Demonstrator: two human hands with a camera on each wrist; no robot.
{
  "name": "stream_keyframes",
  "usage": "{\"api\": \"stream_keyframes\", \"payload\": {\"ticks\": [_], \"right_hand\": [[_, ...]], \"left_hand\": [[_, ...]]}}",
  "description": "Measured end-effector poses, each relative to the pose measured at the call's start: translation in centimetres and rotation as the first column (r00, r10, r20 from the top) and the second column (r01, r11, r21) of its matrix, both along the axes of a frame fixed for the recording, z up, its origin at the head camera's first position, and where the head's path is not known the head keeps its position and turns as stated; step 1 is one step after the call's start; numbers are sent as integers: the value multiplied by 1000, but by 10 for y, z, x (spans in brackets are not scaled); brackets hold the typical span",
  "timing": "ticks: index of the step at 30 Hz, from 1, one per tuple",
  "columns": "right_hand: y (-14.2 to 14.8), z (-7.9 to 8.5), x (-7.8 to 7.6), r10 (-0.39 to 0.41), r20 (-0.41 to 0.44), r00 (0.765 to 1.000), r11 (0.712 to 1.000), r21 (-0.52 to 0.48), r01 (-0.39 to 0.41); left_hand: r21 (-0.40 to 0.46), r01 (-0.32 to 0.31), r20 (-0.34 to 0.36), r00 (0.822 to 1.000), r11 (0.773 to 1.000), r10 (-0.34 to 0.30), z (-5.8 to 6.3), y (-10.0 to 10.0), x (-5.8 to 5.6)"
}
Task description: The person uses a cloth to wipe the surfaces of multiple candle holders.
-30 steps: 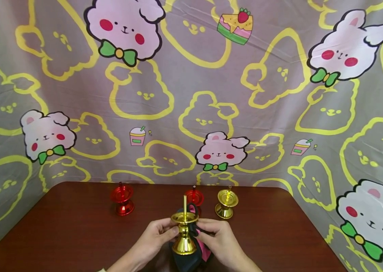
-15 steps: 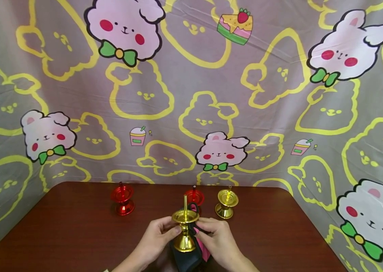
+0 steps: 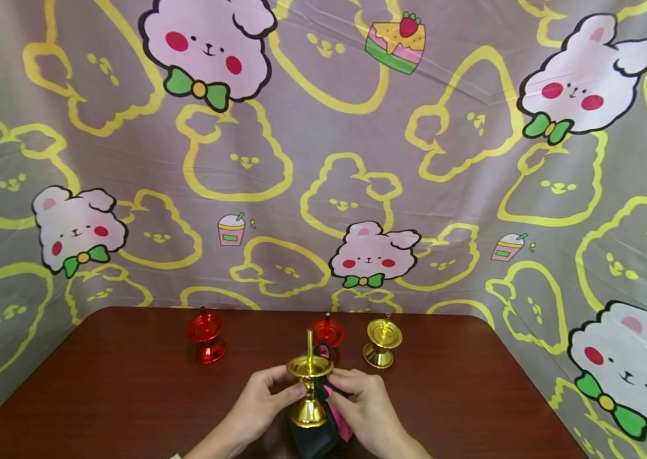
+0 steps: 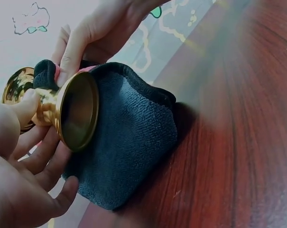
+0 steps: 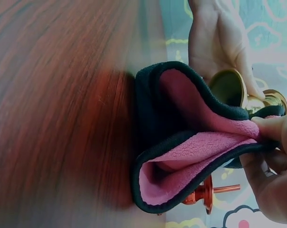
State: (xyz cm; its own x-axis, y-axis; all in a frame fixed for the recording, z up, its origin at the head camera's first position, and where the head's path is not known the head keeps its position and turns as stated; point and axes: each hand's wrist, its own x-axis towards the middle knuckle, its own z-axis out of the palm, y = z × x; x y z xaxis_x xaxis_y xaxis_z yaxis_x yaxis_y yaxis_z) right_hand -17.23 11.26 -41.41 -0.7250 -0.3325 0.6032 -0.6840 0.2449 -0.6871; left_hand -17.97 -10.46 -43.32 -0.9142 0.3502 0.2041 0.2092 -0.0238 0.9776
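Note:
A shiny gold candle holder (image 3: 308, 408) with a thin spike on top is held upright above the table by my left hand (image 3: 266, 398), thumb in front of its narrow waist. My right hand (image 3: 366, 401) pinches a folded cloth (image 5: 195, 147), dark on one side and pink on the other, against the holder's right side. In the left wrist view the dark cloth (image 4: 129, 137) hangs below the holder's hollow foot. Part of the cloth is hidden behind the holder in the head view.
On the brown table (image 3: 128, 395) a red candle holder (image 3: 207, 338) stands at the back left. Another red holder (image 3: 327, 331) is partly hidden behind the cloth. A second gold holder (image 3: 382, 344) stands to its right. A patterned curtain (image 3: 277, 268) hangs behind the table.
Both hands stay on the gold candle holder and the cloth. They shift only slightly, the holder rising a little and then moving a touch left.

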Motion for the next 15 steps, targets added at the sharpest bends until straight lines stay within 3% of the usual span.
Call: {"api": "stream_keyframes", "payload": {"ticks": [6, 12, 15], "right_hand": [[-2, -1, 1, -10, -39, 999, 1000, 12, 10], [-4, -2, 3, -31, -84, 996, 999, 15, 32], [-5, -2, 4, -43, -114, 993, 999, 16, 45]], "left_hand": [[3, -80, 46, 996, 997, 80, 2, 3, 0], [89, -106, 72, 992, 990, 100, 3, 8, 0], [89, -138, 73, 989, 986, 131, 3, 11, 0]]}}
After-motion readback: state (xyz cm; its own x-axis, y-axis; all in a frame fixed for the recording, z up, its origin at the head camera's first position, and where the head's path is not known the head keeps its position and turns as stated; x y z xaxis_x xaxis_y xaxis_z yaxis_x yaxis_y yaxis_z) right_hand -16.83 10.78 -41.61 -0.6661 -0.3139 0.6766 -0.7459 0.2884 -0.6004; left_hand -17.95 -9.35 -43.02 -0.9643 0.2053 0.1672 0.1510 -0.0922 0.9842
